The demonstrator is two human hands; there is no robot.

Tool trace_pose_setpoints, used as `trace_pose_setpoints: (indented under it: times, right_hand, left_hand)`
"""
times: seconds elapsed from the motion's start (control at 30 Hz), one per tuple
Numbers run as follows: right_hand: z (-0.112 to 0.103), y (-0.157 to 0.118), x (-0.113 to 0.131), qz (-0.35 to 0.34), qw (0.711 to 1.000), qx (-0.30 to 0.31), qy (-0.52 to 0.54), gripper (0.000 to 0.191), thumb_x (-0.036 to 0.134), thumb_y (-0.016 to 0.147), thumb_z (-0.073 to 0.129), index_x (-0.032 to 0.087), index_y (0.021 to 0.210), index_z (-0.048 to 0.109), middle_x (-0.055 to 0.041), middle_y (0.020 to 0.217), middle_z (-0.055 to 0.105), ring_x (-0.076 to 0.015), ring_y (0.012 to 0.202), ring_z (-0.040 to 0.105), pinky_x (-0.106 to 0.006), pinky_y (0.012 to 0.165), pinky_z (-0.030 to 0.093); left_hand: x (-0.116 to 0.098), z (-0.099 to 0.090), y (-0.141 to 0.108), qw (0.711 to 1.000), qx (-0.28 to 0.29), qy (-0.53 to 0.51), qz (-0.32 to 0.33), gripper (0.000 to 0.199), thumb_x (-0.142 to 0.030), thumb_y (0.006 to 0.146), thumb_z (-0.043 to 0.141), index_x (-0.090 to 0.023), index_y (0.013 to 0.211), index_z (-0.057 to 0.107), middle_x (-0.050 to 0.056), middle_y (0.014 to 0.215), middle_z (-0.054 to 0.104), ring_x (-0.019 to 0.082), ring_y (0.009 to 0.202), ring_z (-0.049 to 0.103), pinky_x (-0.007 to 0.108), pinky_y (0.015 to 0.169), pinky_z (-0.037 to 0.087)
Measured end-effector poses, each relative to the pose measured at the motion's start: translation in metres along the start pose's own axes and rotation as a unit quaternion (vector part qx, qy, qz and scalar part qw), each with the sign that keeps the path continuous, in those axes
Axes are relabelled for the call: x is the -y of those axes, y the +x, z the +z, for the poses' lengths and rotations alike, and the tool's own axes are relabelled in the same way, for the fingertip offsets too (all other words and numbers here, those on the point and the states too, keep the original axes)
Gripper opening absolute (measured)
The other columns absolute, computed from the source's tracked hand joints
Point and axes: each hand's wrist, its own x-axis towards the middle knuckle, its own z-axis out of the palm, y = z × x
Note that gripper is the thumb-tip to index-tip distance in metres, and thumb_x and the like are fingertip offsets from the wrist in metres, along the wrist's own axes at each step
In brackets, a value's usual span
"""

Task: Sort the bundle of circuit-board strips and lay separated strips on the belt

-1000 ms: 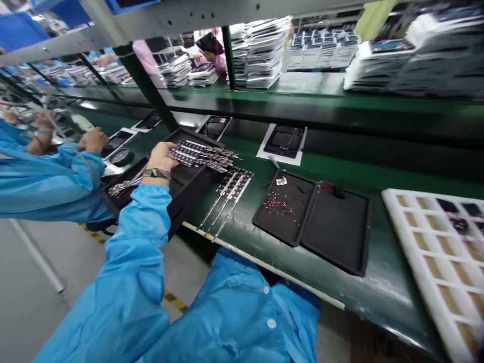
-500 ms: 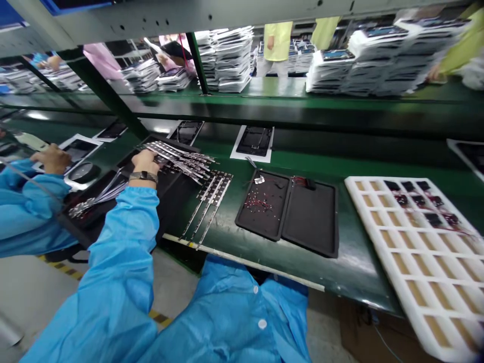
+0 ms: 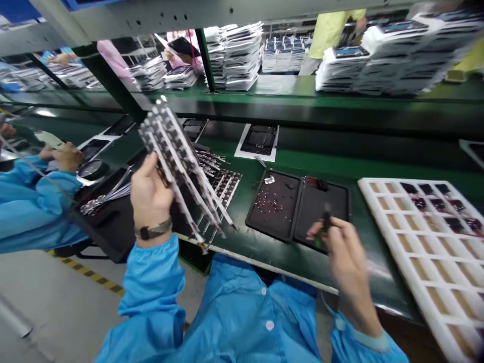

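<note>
My left hand [image 3: 149, 194] grips a fan of several long metal component strips [image 3: 177, 156] and holds them up above the bench edge. My right hand [image 3: 342, 249], blurred, is raised over the bench and pinches a thin dark tool [image 3: 325, 222] that looks like tweezers. More strips [image 3: 221, 181] lie flat on the green bench just behind the raised ones. A black double tray [image 3: 298, 206] with small red parts in its left half sits in front of my right hand.
A white foam grid tray [image 3: 423, 237] with several dark parts lies at the right. A black bin [image 3: 108, 217] with loose strips sits at the left, beside a co-worker's hand [image 3: 68, 156] in a blue sleeve. Stacks of trays [image 3: 238, 55] fill the upper shelf.
My left hand lifted the bundle of strips off the black bin and tilted it upright toward me. My right hand came into view holding the thin tool.
</note>
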Motion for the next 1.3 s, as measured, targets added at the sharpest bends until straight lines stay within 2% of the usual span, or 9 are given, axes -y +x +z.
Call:
trace_pose_setpoints:
  times: [0.07,0.17,0.27,0.4,0.6,0.83,1.3]
  right_hand:
    - [0.033,0.003,0.001,0.017,0.996,0.087,-0.006,0.034,0.054,0.104,0.057,0.023,0.115,0.064,-0.0061,0.095,0.070,-0.0211,0.084,0.066,-0.038,0.079,0.055]
    - [0.064,0.003,0.005,0.034,0.986,0.163,-0.017,0.037,0.054,0.108,0.049,0.021,0.113,0.063,-0.0058,0.094,0.068,-0.0198,0.084,0.065,-0.034,0.078,0.054]
    - [0.074,0.002,0.005,0.029,0.981,0.177,-0.070,0.035,0.049,0.111,0.043,0.020,0.112,0.063,-0.0037,0.091,0.065,-0.0187,0.083,0.061,-0.032,0.079,0.051]
    - [0.073,-0.002,0.002,0.026,0.974,0.184,-0.132,0.033,0.040,0.113,0.040,0.019,0.115,0.065,-0.0019,0.088,0.065,-0.0176,0.080,0.060,-0.030,0.078,0.046]
    - [0.077,-0.008,-0.001,0.032,0.971,0.179,-0.158,0.034,0.039,0.114,0.037,0.019,0.118,0.064,-0.0028,0.088,0.067,-0.0187,0.080,0.061,-0.030,0.077,0.045]
    - [0.078,-0.009,-0.002,0.020,0.961,0.178,-0.210,0.031,0.036,0.113,0.037,0.019,0.115,0.063,-0.0023,0.083,0.064,-0.0191,0.076,0.060,-0.031,0.073,0.041]
    - [0.078,-0.010,0.000,0.026,0.957,0.199,-0.208,0.030,0.036,0.114,0.037,0.020,0.114,0.062,-0.0006,0.081,0.062,-0.0185,0.075,0.060,-0.031,0.073,0.041]
  left_hand:
    - [0.026,0.012,-0.031,0.996,0.015,-0.015,-0.089,0.017,-0.024,0.102,0.062,-0.014,0.107,0.074,0.005,0.094,0.083,0.022,0.102,0.079,0.035,0.101,0.062]
    - [0.068,0.017,-0.070,0.983,0.057,0.017,-0.174,0.020,-0.024,0.090,0.079,-0.017,0.109,0.077,0.007,0.105,0.084,0.027,0.110,0.079,0.038,0.103,0.063]
    - [0.100,0.012,-0.091,0.979,0.074,0.040,-0.185,0.033,-0.028,0.082,0.088,-0.020,0.112,0.077,0.007,0.118,0.082,0.028,0.119,0.076,0.040,0.107,0.061]
    - [0.121,0.003,-0.098,0.980,0.073,0.055,-0.178,0.039,-0.034,0.080,0.091,-0.023,0.115,0.078,0.007,0.130,0.079,0.028,0.123,0.074,0.041,0.112,0.058]
    - [0.129,-0.004,-0.099,0.982,0.075,0.063,-0.161,0.040,-0.037,0.083,0.090,-0.025,0.119,0.076,0.006,0.132,0.078,0.027,0.126,0.073,0.042,0.115,0.055]
    - [0.124,-0.008,-0.106,0.981,0.062,0.058,-0.177,0.040,-0.031,0.087,0.086,-0.025,0.125,0.076,0.006,0.136,0.076,0.027,0.128,0.071,0.042,0.115,0.056]
    - [0.125,-0.013,-0.105,0.983,0.052,0.080,-0.159,0.035,-0.030,0.087,0.086,-0.023,0.120,0.076,0.008,0.133,0.077,0.029,0.126,0.073,0.045,0.115,0.055]
